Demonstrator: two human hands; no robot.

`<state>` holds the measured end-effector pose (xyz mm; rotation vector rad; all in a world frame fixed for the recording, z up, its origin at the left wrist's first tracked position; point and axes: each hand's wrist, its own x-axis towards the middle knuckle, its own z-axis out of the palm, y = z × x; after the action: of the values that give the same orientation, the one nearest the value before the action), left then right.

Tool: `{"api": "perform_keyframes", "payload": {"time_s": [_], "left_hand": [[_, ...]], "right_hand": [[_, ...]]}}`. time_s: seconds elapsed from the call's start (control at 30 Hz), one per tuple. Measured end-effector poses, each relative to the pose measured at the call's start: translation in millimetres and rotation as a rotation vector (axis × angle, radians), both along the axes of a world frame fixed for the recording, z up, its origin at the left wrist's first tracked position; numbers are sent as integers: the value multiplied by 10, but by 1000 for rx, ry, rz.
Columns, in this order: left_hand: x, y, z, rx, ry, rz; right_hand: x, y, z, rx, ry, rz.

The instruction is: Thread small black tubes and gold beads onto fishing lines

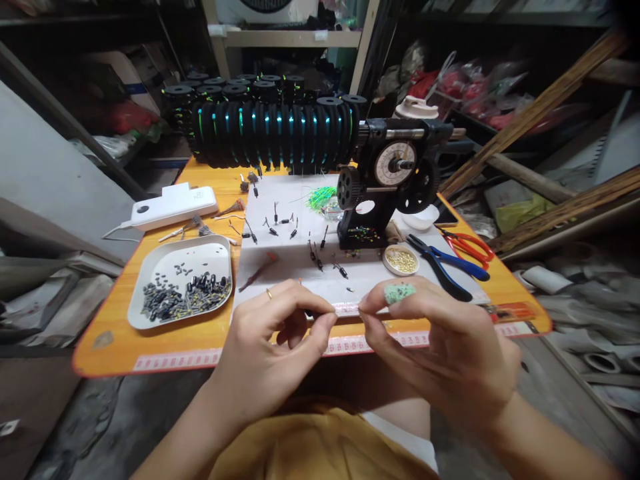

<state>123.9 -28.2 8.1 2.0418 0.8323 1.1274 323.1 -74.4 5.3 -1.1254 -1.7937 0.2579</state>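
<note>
My left hand is closed in a pinch, thumb against index finger, near the table's front edge. A ring circles one of its fingers. Facing it a short gap away, my right hand pinches as well, with a green speckled wrap around one finger. Whatever is between the fingertips is too fine to make out. Behind the hands, several small black parts with thin wire ends lie scattered on a white sheet. A pink-and-white measuring tape runs along the table edge below the hands.
Left stands a white tray of small dark parts, with a white power strip behind. A black geared winder with a dial carries ribbed spools. Right are a dish of gold beads, blue pliers and red-handled pliers.
</note>
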Motion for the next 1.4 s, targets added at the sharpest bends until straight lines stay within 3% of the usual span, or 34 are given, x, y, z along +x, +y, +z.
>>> {"api": "perform_keyframes", "payload": {"time_s": [0.1, 0.27, 0.37, 0.53, 0.67, 0.9, 1.03, 1.13, 1.27, 1.4], "left_hand": [[-4, 9, -22, -27, 4, 27], [27, -12, -8, 121, 66, 101], [39, -27, 6, 47, 48, 88], [43, -10, -23, -145, -111, 23], [43, -9, -38, -27, -163, 16], [16, -8, 4, 142, -132, 6], [20, -7, -23, -98, -235, 6], [40, -14, -60, -294, -397, 9], [50, -31, -85, -318, -505, -15], [30, -47, -95, -290, -457, 6]], "right_hand": [[7, 11, -1, 88, -141, 3], [7, 56, 1, 244, -508, 54], [11, 92, 14, 280, -560, 82], [71, 101, -38, 275, -385, 189], [88, 66, -101, 217, -159, 237], [-46, 60, -33, 64, 2, 189], [-145, 34, 1, 22, 170, 67], [-215, 51, 42, -58, 149, 22], [-297, 109, 86, -73, 80, 40], [-330, 126, 96, -110, 143, 48]]}}
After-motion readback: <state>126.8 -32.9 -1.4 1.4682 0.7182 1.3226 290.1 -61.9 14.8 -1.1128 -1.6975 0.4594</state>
